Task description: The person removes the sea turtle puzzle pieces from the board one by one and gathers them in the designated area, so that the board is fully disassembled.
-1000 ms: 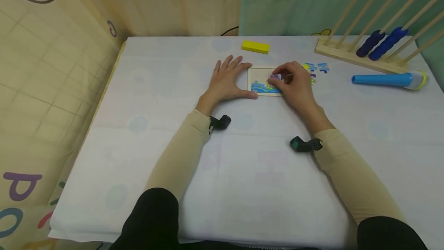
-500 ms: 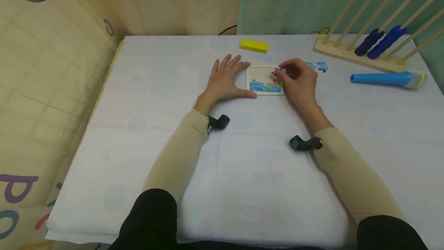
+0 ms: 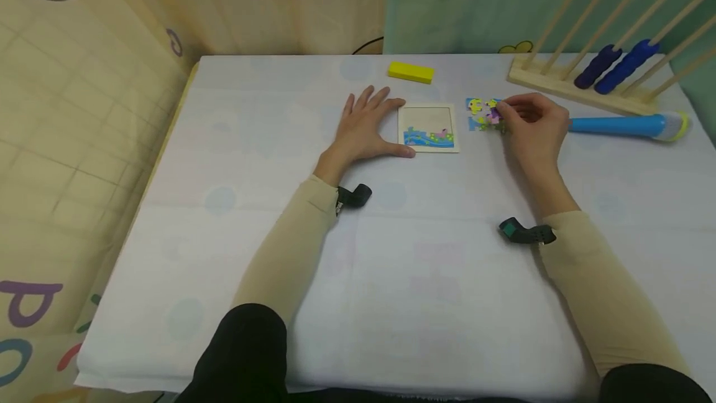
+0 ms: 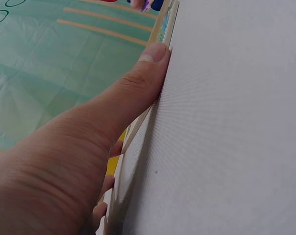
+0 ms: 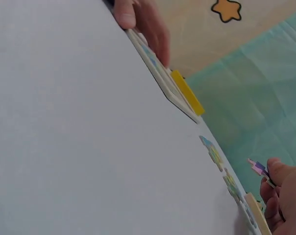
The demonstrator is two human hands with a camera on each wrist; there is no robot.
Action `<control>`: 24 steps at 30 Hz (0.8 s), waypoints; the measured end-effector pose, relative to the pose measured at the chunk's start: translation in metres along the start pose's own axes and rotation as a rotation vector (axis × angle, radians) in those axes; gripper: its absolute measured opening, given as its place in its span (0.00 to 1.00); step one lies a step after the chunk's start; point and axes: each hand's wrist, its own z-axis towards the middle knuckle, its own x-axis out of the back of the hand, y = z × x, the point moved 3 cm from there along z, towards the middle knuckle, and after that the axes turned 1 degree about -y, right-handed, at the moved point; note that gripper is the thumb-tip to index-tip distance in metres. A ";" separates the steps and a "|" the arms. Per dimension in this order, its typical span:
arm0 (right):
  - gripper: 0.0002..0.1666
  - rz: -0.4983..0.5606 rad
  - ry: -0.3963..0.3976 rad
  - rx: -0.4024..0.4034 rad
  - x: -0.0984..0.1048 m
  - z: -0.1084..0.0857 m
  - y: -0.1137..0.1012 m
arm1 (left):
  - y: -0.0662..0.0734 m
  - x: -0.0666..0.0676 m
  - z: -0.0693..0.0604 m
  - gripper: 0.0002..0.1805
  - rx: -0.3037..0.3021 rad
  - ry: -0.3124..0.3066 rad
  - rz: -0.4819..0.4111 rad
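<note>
Puzzle pc (image 5: 259, 168) btwn R fingers (image 5: 279, 169), L (image 3: 388, 109) splayed

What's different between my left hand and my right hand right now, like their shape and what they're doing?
The left hand is spread open, while the right hand is curled in. The left hand touches the edge of the puzzle tray; the right hand pinches a purple-and-pink puzzle piece. The left hand is at the tray's left side; the right hand is off to its right, by the loose pieces. Both are bare.
</note>
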 end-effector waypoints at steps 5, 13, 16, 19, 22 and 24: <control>0.14 -0.090 0.110 -0.103 0.025 0.005 0.016 | 0.002 0.001 0.001 0.60 -0.013 -0.007 -0.002; 0.20 -0.270 0.121 -0.050 0.022 0.000 0.023 | -0.001 0.000 -0.002 0.60 0.007 -0.011 0.000; 0.20 -0.350 0.119 -0.014 0.023 -0.001 0.021 | -0.001 0.000 -0.002 0.61 0.002 -0.009 -0.007; 0.20 -0.406 0.117 0.017 0.025 -0.001 0.020 | 0.000 0.000 -0.001 0.61 0.001 -0.009 -0.004; 0.20 -0.421 0.118 0.038 0.026 -0.001 0.019 | 0.000 0.001 -0.001 0.61 0.003 -0.013 0.000; 0.20 -0.402 0.125 0.058 0.026 -0.001 0.017 | 0.000 0.002 -0.001 0.61 0.002 -0.012 0.001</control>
